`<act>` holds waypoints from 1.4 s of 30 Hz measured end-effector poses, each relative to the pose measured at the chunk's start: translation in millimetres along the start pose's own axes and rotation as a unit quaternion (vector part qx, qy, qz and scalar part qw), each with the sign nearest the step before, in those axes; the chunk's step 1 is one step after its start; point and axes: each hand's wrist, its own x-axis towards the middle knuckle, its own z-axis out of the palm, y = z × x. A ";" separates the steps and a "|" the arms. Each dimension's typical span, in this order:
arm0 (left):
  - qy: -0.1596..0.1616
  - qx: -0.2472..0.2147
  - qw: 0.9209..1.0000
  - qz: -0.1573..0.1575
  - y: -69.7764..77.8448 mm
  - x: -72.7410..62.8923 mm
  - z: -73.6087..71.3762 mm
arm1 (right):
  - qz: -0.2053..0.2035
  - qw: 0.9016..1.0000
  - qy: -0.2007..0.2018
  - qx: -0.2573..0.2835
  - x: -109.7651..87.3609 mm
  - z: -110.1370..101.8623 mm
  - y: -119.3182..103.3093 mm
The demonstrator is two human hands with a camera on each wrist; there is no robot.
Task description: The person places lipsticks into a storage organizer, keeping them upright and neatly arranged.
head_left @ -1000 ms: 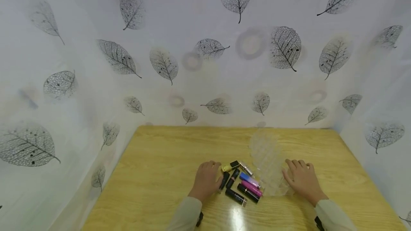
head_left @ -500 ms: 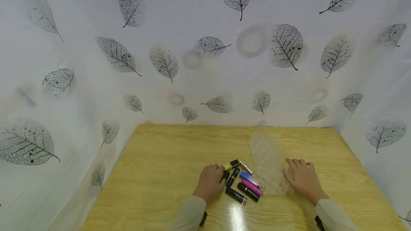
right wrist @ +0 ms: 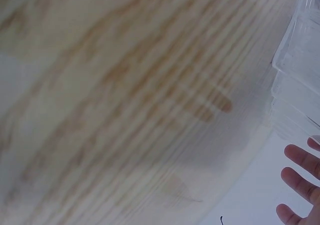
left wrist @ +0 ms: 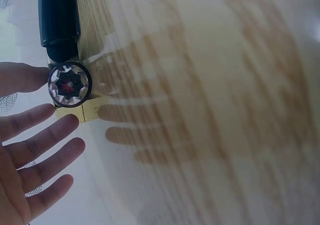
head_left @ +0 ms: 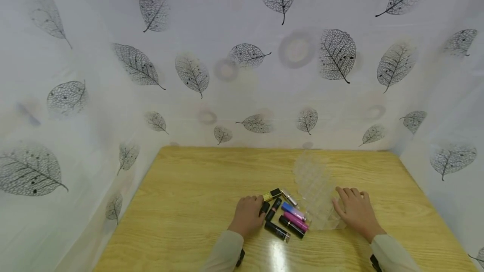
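My left hand (head_left: 247, 215) is at the left edge of a group of lipsticks, its thumb and forefinger pinching a black lipstick (left wrist: 70, 84). That tube points its round, clear faceted end at the left wrist camera; in the head view the hand covers part of it. A gold and black lipstick (head_left: 271, 195) lies just beyond the fingers, and a black lipstick with a pink band (head_left: 274, 210) to their right. My right hand (head_left: 357, 213) rests with relaxed, spread fingers beside a clear plastic organizer (head_left: 314, 190), holding nothing. Whether its thumb touches the organizer cannot be told.
Right of the left hand lie a silvery tube (head_left: 289, 197), a blue-lilac tube (head_left: 293, 212), a magenta tube (head_left: 296, 221) and two black tubes, one with a clear end (head_left: 277, 231). A leaf-patterned white curtain (head_left: 227, 95) surrounds the wooden table (head_left: 204, 179).
My left hand has moved slightly right and closer round the black lipstick, covering more of it. The right hand and the organizer have stayed in place.
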 end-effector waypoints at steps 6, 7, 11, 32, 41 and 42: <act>0.001 0.011 1.000 0.003 0.0 -0.9 1.8 | 0.002 1.000 -0.007 -0.002 0.3 -0.9 -0.1; 0.000 0.014 1.000 0.003 0.2 -0.9 2.6 | 0.002 1.000 -0.006 -0.001 0.3 -1.0 -0.1; -0.014 0.030 0.999 -0.004 1.8 -1.4 4.8 | 0.003 1.000 -0.005 0.000 -0.6 -0.1 0.2; -0.052 0.010 0.998 -0.041 4.4 -0.2 2.3 | -0.003 1.000 -0.001 0.002 -0.6 1.0 1.2; -0.002 -0.059 0.997 -0.048 -4.3 -2.2 -4.7 | 0.004 1.000 -0.014 0.007 -1.1 -0.3 0.1; 0.004 -0.075 0.996 -0.050 -5.4 -2.1 -5.6 | 0.004 1.000 -0.015 0.007 -1.0 -0.8 -0.2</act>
